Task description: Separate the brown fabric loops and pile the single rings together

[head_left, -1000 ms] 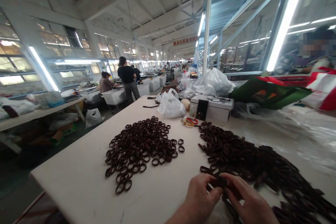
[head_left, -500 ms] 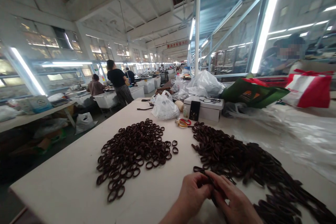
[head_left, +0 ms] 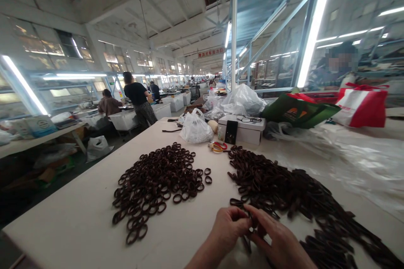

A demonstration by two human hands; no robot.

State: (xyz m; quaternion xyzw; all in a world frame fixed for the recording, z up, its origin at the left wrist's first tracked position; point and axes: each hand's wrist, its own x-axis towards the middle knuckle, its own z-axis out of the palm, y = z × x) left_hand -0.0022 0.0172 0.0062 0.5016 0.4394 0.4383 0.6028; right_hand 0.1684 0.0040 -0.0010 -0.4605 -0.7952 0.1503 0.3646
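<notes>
My left hand (head_left: 227, 229) and my right hand (head_left: 275, 241) meet at the near edge of the white table (head_left: 82, 227). Both pinch one dark brown elastic band (head_left: 252, 223) between their fingertips. To the right of the hands runs a long heap of flat brown bands (head_left: 296, 197). To the left lies a spread pile of round brown band rings (head_left: 158, 180). The lower part of the held band is hidden between my fingers.
At the table's far end are a tied white plastic bag (head_left: 195, 128), scissors with red and yellow handles (head_left: 217, 147), a white box (head_left: 244, 130) with a dark phone leaning on it, and clear plastic sheeting (head_left: 356, 159). Green and red-white bags lie farther right. People work at tables on the left.
The view has shifted, so both piles sit a little farther left. My hands stay together at the near edge, still working the same band.
</notes>
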